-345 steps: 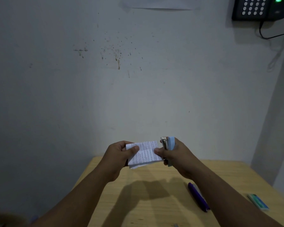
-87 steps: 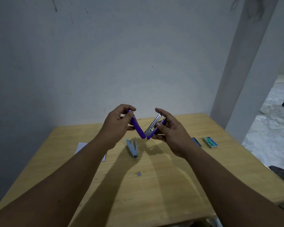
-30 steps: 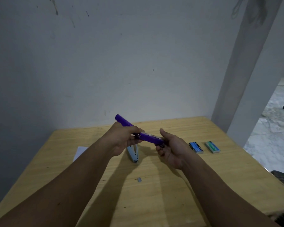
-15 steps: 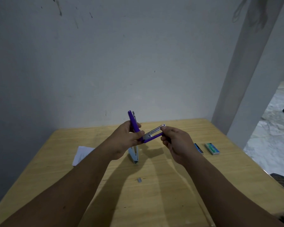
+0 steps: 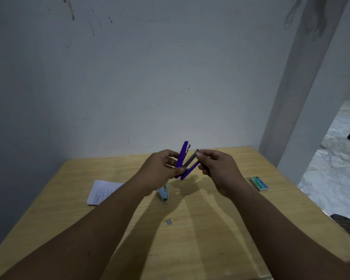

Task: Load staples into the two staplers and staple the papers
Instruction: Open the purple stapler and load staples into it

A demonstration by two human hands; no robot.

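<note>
I hold a purple stapler [image 5: 182,156] above the wooden table [image 5: 210,239], swung open in a V with its metal staple channel [image 5: 192,161] exposed. My left hand [image 5: 160,170] grips its hinge end and raised purple lid. My right hand [image 5: 216,168] pinches the tip of the metal channel and holds the lower purple arm. A light blue stapler [image 5: 163,192] lies on the table just below my left hand, partly hidden by it. The folded printed papers [image 5: 101,191] lie to the left.
A green staple box [image 5: 259,183] lies near the table's right edge. A small loose strip of staples [image 5: 169,221] rests in the middle of the table. A wall stands behind the table, a pillar at the right, tiled floor beyond.
The purple stapler has gone from nearly flat to folded open in a narrower V, lid upright. My right hand has moved up to pinch the channel tip and now hides the blue staple box.
</note>
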